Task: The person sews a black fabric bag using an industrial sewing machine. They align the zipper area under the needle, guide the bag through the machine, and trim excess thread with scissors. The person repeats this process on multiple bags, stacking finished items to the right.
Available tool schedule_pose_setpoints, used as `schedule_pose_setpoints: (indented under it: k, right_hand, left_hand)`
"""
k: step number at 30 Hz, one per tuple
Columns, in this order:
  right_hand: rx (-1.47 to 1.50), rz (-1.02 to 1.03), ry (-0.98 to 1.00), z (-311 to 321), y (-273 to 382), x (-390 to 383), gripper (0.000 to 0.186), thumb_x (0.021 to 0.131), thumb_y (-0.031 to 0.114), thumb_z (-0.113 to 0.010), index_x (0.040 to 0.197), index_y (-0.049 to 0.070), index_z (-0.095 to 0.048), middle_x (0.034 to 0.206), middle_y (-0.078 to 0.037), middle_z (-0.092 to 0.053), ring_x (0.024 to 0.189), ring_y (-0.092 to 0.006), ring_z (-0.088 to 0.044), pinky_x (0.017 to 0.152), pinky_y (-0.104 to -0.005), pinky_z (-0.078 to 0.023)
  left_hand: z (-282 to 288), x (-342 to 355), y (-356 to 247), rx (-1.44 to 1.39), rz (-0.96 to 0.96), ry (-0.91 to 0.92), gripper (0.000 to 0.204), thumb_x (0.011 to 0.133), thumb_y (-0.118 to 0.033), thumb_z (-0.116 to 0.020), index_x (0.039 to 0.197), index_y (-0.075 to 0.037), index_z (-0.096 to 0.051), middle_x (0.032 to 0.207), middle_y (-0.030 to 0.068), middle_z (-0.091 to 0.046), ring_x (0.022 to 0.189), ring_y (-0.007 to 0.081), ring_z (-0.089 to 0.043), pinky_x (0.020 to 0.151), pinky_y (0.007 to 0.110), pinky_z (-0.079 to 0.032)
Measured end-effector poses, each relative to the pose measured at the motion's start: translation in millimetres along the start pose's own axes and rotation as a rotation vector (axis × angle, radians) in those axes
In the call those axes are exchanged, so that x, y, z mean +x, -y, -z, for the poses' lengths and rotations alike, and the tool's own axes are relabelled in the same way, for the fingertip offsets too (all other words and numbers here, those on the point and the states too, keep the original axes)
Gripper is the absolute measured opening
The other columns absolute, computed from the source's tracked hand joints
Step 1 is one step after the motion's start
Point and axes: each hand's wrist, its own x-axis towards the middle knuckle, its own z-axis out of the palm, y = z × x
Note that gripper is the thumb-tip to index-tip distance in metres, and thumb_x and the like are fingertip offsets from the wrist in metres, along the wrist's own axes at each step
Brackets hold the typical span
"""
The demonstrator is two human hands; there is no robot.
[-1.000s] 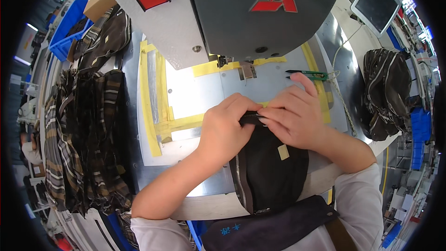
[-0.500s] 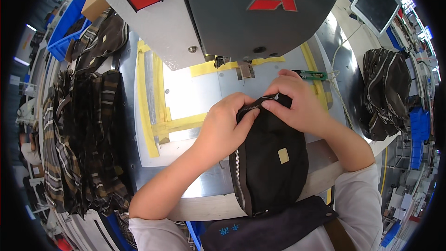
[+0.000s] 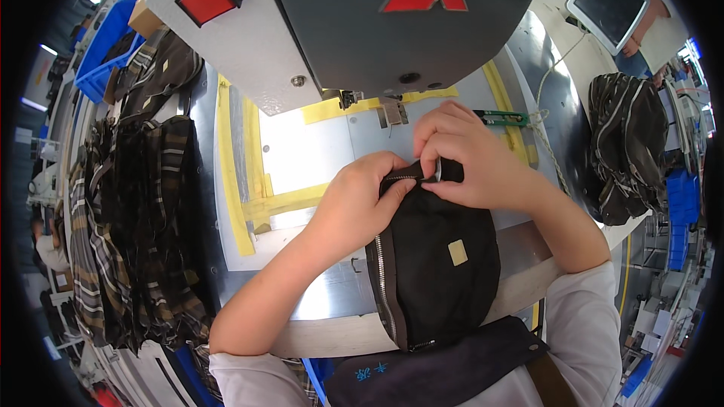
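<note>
A black zippered pouch (image 3: 445, 294) lies on the near edge of the table, with a small cream label on its front and a silver zip along its left side. At the pouch's top left edge, my left hand (image 3: 354, 200) is closed, thumb and fingers gripping the zip tape. My right hand (image 3: 475, 162) pinches the top end beside it, next to a small pale piece, with its fingers curled. The fingertips of both hands nearly meet. Just beyond my right hand lie green thread snips (image 3: 504, 117).
A grey sewing machine head (image 3: 407, 38) with a red switch (image 3: 209, 0) overhangs the plate, which is marked with yellow tape (image 3: 294, 197). Dark and plaid fabric pieces (image 3: 143, 226) hang at the left. Stacked dark pouches (image 3: 627, 147) sit at the right, below a monitor (image 3: 608, 1).
My right hand has drawn its fingers in and shifted slightly left at the pouch's top end. My left hand keeps its grip. Another person's arm now shows beside the monitor.
</note>
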Motion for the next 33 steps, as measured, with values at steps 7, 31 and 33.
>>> schedule_pose_setpoints:
  k: [7,31,33]
  right_hand:
    - [0.070,-0.039,-0.043,-3.0,-0.6,-3.7,0.016,0.074,0.005,-0.073,0.078,0.009,-0.058,0.099,-0.002,-0.061,0.100,-0.0251,-0.055,0.096,-0.0399,-0.039]
    - [-0.245,0.380,-0.309,-14.6,24.3,-18.5,0.014,0.072,0.004,-0.071,0.079,0.006,-0.059,0.079,-0.004,-0.052,0.071,-0.0195,-0.057,0.052,-0.0284,-0.048]
    - [-0.325,0.445,-0.317,-13.1,25.3,-17.8,0.013,0.072,0.004,-0.071,0.078,0.006,-0.059,0.079,-0.003,-0.051,0.072,-0.0187,-0.057,0.051,-0.0270,-0.048]
  left_hand:
    - [3.8,0.8,-3.5,-0.048,-0.015,-0.004,0.015,0.087,-0.009,-0.063,0.095,0.004,-0.062,0.086,0.0205,-0.064,0.080,0.0375,-0.062,0.072,0.041,-0.048]
    - [-2.1,-1.8,11.6,0.274,-0.701,-0.438,0.027,0.060,-0.005,-0.079,0.081,-0.010,-0.063,0.073,0.0027,-0.055,0.051,0.0175,-0.055,0.044,0.028,-0.043]
    - [-2.5,-2.1,12.4,0.286,-0.739,-0.460,0.028,0.060,-0.005,-0.080,0.081,-0.010,-0.062,0.071,0.0027,-0.053,0.050,0.0169,-0.054,0.043,0.028,-0.042]
